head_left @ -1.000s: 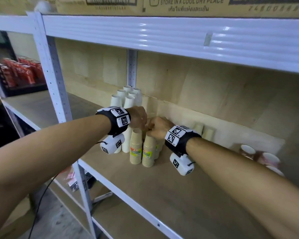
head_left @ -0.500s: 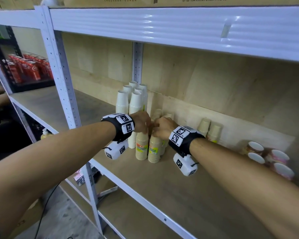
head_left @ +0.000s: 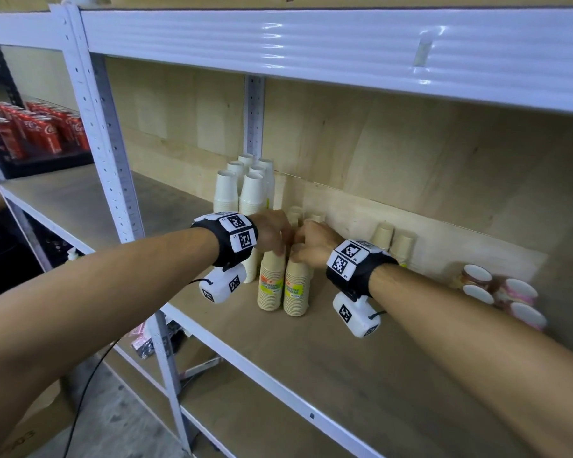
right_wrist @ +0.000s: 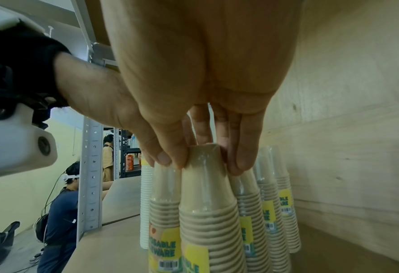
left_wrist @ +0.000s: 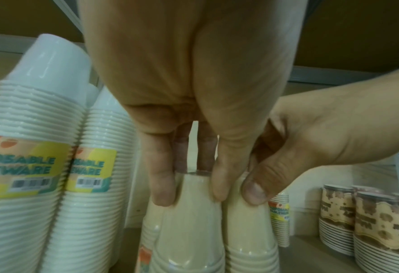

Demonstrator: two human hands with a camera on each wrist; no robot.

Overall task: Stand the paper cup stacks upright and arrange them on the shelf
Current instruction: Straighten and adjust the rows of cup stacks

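Each hand grasps the top of an upright tan stack: left hand (head_left: 273,231) on the left stack (head_left: 271,281), right hand (head_left: 313,244) on the right stack (head_left: 296,287), touching on the shelf (head_left: 328,358).

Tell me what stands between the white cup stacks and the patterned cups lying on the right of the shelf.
In the head view, between the white cup stacks and the patterned cups: beige cup stacks, two gripped by left hand and right hand, two more by the wall.

Five white cup stacks (head_left: 242,190), four patterned cup stacks (head_left: 497,292), two hands (head_left: 272,231).
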